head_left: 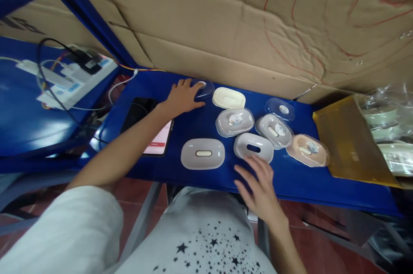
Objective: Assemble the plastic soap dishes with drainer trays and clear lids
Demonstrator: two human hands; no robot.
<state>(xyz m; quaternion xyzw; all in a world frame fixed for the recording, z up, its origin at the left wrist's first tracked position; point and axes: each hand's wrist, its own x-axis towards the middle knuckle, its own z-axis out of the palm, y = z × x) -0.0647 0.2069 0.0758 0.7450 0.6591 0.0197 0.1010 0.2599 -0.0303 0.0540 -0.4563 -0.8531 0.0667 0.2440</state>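
My left hand (pixel 184 96) is open at the back of the blue table, its fingers apart and one lying over the edge of a clear plastic lid (pixel 208 90). Whether it presses on the lid I cannot tell. My right hand (pixel 260 183) is open too, fingertips at the front rim of a grey oval soap dish (pixel 240 147) with a dark slot. Left of that dish lies a grey oval tray (pixel 189 154) with a cream bar in its middle. Behind them are a cream oval piece (pixel 229 98) and a lidded grey dish (pixel 222 124) with a round sticker.
Another grey dish (pixel 263 125), a pink dish (pixel 318 158) and a stickered clear lid (pixel 274 106) lie to the right. Beyond stands a cardboard box (pixel 342 136) of wrapped pieces. A lit phone (pixel 164 138) lies under my left forearm; a power strip (pixel 74 89) with cables sits left.
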